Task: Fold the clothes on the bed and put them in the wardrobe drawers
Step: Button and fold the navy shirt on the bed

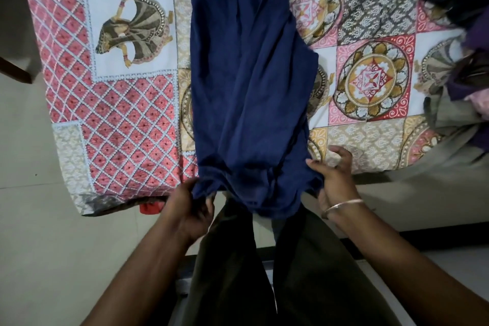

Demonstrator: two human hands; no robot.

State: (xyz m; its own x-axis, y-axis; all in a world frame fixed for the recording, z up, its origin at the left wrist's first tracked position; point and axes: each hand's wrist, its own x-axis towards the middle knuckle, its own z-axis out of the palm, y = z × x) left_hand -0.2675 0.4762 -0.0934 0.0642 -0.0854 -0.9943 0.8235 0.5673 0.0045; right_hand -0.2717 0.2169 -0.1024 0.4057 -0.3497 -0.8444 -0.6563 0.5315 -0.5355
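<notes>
A blue garment (246, 82) lies lengthwise down the middle of the frame on the bed (119, 119), its near end hanging over the bed's lower edge. The left hand (190, 204) has its fingers clenched on the lower left corner of the garment; the right hand (336, 180) pinches the lower right corner, a bangle (341, 205) on that wrist. More clothes (465, 42) sit heaped at the right edge of the frame.

The step in hand looks like straightening the garment before folding it. To do it well, both corners should be pulled with even tension so the hem lies square, and the long creases down the middle should be smoothed flat. Then the near end could be carried up toward the top of the frame, edges matched. The cloth looks soft and slippery, so a loose hold could let a corner slide out.
</notes>
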